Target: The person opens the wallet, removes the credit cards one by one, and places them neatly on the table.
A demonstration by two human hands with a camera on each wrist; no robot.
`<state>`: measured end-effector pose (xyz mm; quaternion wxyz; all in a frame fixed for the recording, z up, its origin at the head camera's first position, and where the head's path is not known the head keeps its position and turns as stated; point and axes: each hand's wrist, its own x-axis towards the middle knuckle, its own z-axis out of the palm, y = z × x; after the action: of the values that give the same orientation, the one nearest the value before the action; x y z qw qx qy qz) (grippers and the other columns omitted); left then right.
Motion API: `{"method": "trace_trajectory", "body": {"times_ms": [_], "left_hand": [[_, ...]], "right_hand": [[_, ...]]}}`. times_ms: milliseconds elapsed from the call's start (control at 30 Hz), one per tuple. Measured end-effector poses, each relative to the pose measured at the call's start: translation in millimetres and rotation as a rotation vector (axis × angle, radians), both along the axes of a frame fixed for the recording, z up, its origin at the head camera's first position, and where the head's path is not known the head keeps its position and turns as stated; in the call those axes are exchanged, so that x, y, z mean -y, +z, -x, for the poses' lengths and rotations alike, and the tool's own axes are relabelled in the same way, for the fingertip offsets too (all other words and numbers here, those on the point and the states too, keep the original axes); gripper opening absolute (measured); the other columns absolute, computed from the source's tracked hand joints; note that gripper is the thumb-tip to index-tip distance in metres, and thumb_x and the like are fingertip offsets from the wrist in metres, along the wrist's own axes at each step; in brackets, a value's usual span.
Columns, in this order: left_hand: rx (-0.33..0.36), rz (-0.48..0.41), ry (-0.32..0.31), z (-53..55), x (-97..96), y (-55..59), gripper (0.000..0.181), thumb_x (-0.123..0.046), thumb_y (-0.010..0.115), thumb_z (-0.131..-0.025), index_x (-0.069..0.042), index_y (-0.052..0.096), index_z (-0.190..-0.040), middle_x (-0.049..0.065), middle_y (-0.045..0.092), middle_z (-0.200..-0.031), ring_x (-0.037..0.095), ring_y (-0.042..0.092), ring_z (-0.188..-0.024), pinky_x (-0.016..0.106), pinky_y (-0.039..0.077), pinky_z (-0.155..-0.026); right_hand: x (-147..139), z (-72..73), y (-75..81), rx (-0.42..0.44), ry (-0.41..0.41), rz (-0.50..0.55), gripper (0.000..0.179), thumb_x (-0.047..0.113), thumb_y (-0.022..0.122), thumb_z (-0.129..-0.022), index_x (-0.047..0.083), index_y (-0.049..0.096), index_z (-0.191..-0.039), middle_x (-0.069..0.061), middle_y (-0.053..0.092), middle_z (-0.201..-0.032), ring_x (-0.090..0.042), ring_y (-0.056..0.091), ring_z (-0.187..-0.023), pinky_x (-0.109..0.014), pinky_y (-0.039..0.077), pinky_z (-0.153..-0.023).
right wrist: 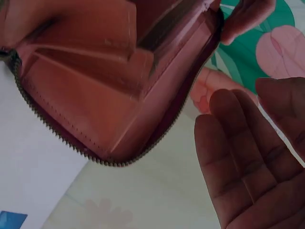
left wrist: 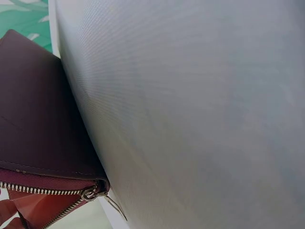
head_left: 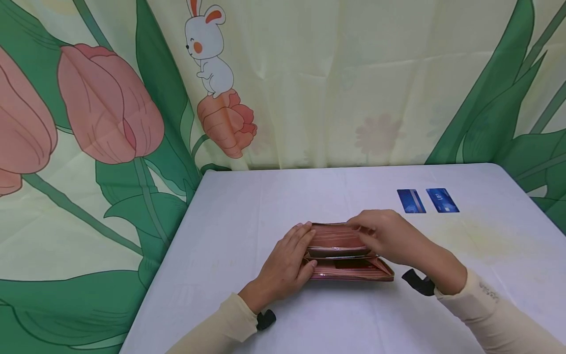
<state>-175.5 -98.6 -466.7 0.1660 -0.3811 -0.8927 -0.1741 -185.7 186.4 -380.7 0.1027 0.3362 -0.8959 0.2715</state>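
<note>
A pink zip wallet (head_left: pixel 336 236) stands unzipped on the table, its inner compartments and card slots facing up. My left hand (head_left: pixel 285 263) holds its left end, fingers over the far side and thumb at the near part. Over the wallet's far right corner is my right hand (head_left: pixel 389 236), fingers bent and overlapping the rim in the head view. In the right wrist view, the fingers (right wrist: pixel 238 152) are apart from the zip edge, with nothing between them. A metal zip pull (left wrist: pixel 114 207) hangs at the wallet's corner. Inside the near compartment shows a dark flat piece (head_left: pixel 353 264).
Two blue cards, one with a stripe (head_left: pixel 411 201) and one with a chip (head_left: pixel 442 200), lie side by side on the white-covered table (head_left: pixel 212 236) beyond my right hand. A printed curtain (head_left: pixel 309 88) with tulips and a rabbit hangs behind the table's far edge.
</note>
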Motion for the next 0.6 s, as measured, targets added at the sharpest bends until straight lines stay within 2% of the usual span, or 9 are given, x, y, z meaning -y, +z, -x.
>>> {"method": "trace_trajectory", "body": {"times_ms": [133, 400, 600], "left_hand": [[-0.012, -0.007, -0.008, 0.6, 0.2, -0.4, 0.064, -0.029, 0.058, -0.101, -0.001, 0.04, -0.155, 0.013, 0.039, -0.164, 0.031, 0.038, -0.152, 0.043, 0.036, -0.121], [-0.024, -0.005, -0.013, 0.6, 0.8, -0.2, 0.064, -0.029, 0.058, -0.101, -0.001, 0.041, -0.155, 0.013, 0.039, -0.164, 0.032, 0.039, -0.151, 0.043, 0.036, -0.121], [-0.003, 0.006, -0.004, 0.8, 0.7, 0.3, 0.064, -0.03, 0.058, -0.101, -0.002, 0.04, -0.156, 0.012, 0.038, -0.164, 0.029, 0.036, -0.153, 0.043, 0.035, -0.121]], "right_hand": [[5, -3.7, -2.3, 0.07, 0.017, -0.042, 0.024, -0.004, 0.075, -0.088, 0.011, 0.081, -0.106, 0.001, 0.078, -0.098, -0.007, 0.069, -0.084, -0.031, 0.061, -0.072], [11, -5.2, -14.0, 0.079, 0.143, -0.073, 0.019, -0.002, 0.075, -0.089, 0.015, 0.079, -0.096, 0.008, 0.074, -0.088, 0.0, 0.059, -0.076, -0.028, 0.056, -0.068], [13, -6.9, -20.0, 0.119, 0.145, -0.104, 0.02, -0.002, 0.073, -0.09, 0.016, 0.079, -0.095, 0.009, 0.074, -0.088, 0.002, 0.059, -0.076, -0.027, 0.056, -0.067]]}}
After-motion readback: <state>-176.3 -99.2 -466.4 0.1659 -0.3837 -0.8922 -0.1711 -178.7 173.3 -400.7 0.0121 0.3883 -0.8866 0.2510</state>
